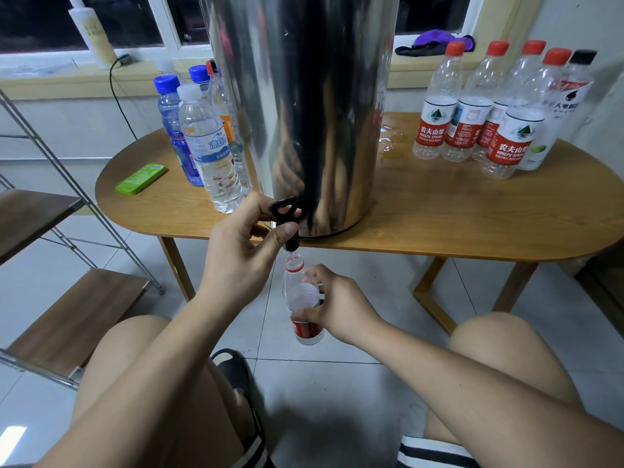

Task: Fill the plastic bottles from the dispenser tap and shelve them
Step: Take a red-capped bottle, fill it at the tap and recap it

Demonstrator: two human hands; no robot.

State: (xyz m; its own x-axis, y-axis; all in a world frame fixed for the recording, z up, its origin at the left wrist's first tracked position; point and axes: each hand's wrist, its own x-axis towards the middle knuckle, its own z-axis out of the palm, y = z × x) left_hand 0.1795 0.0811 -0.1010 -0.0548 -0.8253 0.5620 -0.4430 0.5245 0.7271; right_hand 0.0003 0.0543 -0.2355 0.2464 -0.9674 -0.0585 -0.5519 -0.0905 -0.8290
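Head view: my left hand (236,246) pinched tap (301,212) lever, thumb at spout. Right hand (337,309) gripped uncapped bottle (294,282) round middle, upright, mouth just under spout, below table (472,228) edge. Tap sat at base of steel dispenser (304,96) on table. Blue-capped bottles (206,140) stood left of dispenser, red-capped bottles (472,109) right. Green tin (141,179) lay near left end. Shelf (71,315) stood far left.

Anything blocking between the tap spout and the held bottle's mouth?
Nothing visible. The bottle has its open mouth just under the tap; the left hand grips the tap above, the right hand grips the bottle lower down.
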